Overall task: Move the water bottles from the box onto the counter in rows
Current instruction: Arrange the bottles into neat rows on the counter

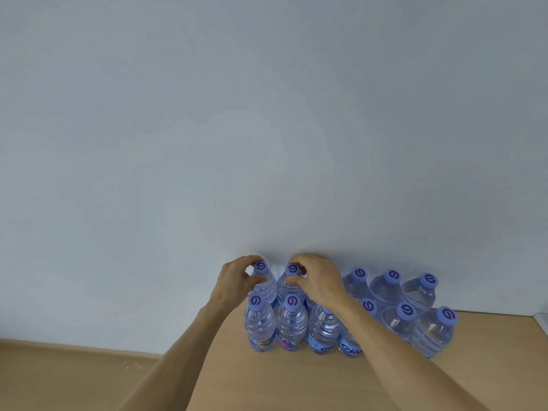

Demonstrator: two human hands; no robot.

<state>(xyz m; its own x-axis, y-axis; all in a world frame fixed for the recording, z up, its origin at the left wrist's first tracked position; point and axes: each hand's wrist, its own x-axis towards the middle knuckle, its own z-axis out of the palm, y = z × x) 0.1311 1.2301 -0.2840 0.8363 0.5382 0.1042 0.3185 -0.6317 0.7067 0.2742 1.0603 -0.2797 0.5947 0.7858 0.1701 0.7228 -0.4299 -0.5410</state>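
I am setting two bottles down in the back row by the wall (267, 114): my left hand (237, 280) pinches the left bottle (262, 281) by its neck, my right hand (318, 278) the next bottle (289, 284), and next I should let go once both stand on the counter (207, 381).

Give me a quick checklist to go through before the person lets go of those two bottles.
1. Left hand has a grip on the back-row left bottle near its cap: ok.
2. Right hand has a grip on the neighbouring bottle: ok.
3. Both held bottles upright: ok.
4. Their bases flat on the counter: cannot tell, the front row hides them.
5. Back row in line along the wall: ok.
6. Box within reach: cannot tell, out of view.
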